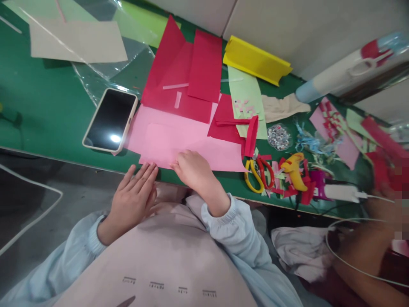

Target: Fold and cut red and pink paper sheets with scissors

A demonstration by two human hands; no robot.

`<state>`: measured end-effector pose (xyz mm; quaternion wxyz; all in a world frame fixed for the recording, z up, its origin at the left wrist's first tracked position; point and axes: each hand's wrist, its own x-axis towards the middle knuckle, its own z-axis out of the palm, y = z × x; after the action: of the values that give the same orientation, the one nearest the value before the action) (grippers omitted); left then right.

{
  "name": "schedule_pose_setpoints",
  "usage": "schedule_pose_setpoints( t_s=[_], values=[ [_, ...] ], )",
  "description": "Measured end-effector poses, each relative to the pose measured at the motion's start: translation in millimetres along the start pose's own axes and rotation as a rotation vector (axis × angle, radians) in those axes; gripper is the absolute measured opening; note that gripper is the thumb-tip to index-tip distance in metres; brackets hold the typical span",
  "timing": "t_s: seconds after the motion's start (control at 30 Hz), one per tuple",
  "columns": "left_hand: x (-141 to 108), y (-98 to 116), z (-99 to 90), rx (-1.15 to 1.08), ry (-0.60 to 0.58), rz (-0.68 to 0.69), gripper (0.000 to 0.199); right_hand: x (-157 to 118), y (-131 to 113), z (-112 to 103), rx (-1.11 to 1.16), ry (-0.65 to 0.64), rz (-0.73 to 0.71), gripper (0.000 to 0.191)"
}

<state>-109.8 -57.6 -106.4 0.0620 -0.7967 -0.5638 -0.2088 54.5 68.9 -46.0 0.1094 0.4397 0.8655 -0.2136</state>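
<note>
A sheet of pink paper lies along the front edge of the green table, partly on top of more pink paper. My left hand is open, its straight fingers reaching the sheet's lower left corner. Curled fingers of my right hand close on the sheet's near edge, around its middle; what lies under them is hidden. Dark red paper overlaps the pink paper at the back, with small pale pink strips on it. To the right are scissors with yellow and red handles.
A phone lies left of the pink paper. Clear plastic, yellow folded card and a tub of small beads stand around. Paper scraps, a yellow tool and a white cable are at right, near another person's blurred arm.
</note>
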Motion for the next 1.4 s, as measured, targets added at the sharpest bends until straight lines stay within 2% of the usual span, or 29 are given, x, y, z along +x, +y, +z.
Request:
schedule_pose_setpoints(
  t_s=[0.3,0.5,0.7,0.87,1.0,1.17,1.4],
  values=[
    [2.4,0.1,1.2,0.030,-0.022,-0.023,0.074,2.1,-2.2,0.1,-0.020,-0.018,-0.004,0.031],
    [3.8,6.9,1.9,0.137,-0.102,-0.079,0.071,1.3,0.6,-0.7,0.000,0.008,-0.010,0.030],
    [5.9,13.5,-0.7,0.223,-0.132,-0.087,0.062,-19.9,24.2,2.2,0.047,0.075,0.011,0.029],
    [6.2,12.4,0.6,0.206,-0.125,-0.074,0.062,-43.5,48.7,12.2,0.163,0.183,0.086,0.024],
    [8.7,12.9,-0.1,0.188,-0.141,-0.076,0.066,-49.0,54.8,19.7,0.224,0.247,0.105,0.018],
    [8.7,13.9,-0.9,0.113,-0.205,-0.114,0.072,-46.3,52.8,18.4,0.194,0.242,0.132,0.017],
    [7.4,13.5,-1.8,0.063,-0.212,-0.114,0.073,-40.3,50.7,11.1,0.149,0.160,0.169,0.017]
  ],
)
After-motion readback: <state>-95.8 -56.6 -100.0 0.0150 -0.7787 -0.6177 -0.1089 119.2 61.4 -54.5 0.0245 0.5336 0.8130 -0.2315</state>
